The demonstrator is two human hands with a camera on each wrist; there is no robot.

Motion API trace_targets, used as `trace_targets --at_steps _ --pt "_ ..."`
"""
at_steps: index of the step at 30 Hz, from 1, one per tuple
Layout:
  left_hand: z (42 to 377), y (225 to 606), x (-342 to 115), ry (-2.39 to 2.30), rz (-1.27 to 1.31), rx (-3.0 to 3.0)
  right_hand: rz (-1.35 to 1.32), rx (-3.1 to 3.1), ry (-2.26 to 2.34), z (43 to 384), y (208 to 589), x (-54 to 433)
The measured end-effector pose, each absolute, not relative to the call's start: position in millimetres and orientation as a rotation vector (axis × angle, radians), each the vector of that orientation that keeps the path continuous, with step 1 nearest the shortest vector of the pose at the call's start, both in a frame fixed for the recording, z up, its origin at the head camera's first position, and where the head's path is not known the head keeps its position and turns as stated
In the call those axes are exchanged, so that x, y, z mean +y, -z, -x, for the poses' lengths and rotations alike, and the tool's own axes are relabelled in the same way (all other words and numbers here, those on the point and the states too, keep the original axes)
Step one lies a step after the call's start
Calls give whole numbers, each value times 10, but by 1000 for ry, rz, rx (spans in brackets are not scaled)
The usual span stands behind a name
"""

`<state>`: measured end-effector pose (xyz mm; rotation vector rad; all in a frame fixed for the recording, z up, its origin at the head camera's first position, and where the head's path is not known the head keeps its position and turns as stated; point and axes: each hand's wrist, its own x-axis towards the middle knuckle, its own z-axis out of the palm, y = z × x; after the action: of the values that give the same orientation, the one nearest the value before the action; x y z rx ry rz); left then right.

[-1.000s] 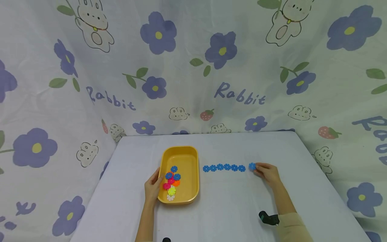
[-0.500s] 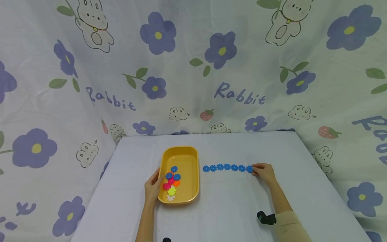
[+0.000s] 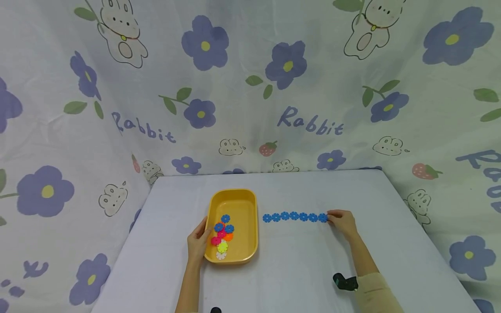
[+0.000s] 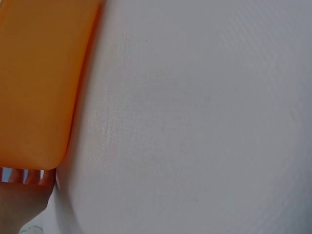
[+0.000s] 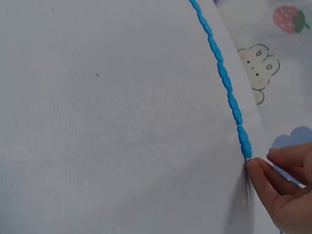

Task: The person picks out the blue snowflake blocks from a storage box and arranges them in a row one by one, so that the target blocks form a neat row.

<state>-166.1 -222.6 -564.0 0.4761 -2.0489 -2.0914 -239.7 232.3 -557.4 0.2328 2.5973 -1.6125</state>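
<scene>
My left hand (image 3: 197, 243) grips the left rim of a yellow plastic tray (image 3: 244, 230), thumb over the edge. In the left wrist view some of its fingers (image 4: 31, 176) show below the orange-looking tray wall (image 4: 39, 87). Blue notched flower-shaped discs form a chain (image 3: 294, 216) to the right of the tray. At the chain's right end, my right hand (image 3: 341, 221) is beside the last blue disc (image 3: 322, 218). The right wrist view has one fingertip right at that disc (image 5: 244, 142), while another finger (image 5: 287, 155) stands apart from it.
Inside the tray lie several loose discs: blue (image 3: 229, 229), pink (image 3: 215, 241), orange, yellow (image 3: 222, 247) and white (image 3: 221, 255). A white cloth covers the table (image 3: 297, 274). Behind it hangs a flower-and-rabbit patterned curtain (image 3: 235, 100). A black device (image 3: 345, 282) is by the right sleeve.
My right hand has moved left, bringing a blue disc from apart to the chain's right end. Since then its fingers have drawn slightly back, uncovering more of the disc. The left hand and tray stay put.
</scene>
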Motion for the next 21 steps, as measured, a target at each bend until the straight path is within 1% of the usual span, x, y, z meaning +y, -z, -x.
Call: trace_targets --at_steps 5,11,16,21 --pt "1665 5654 -2238 2090 -478 -2050 -269 2621 1608 2360 5550 2338" --pt "1680 5662 -2238 2080 -485 -2067 -242 2236 2026 2307 5521 2299" --pt "1680 5661 -2241 2078 -479 -2053 -173 1772 2334 2314 5456 2097" --pt "1673 5667 -2245 2076 -477 -2064 -79 1622 2333 2346 5372 1766"
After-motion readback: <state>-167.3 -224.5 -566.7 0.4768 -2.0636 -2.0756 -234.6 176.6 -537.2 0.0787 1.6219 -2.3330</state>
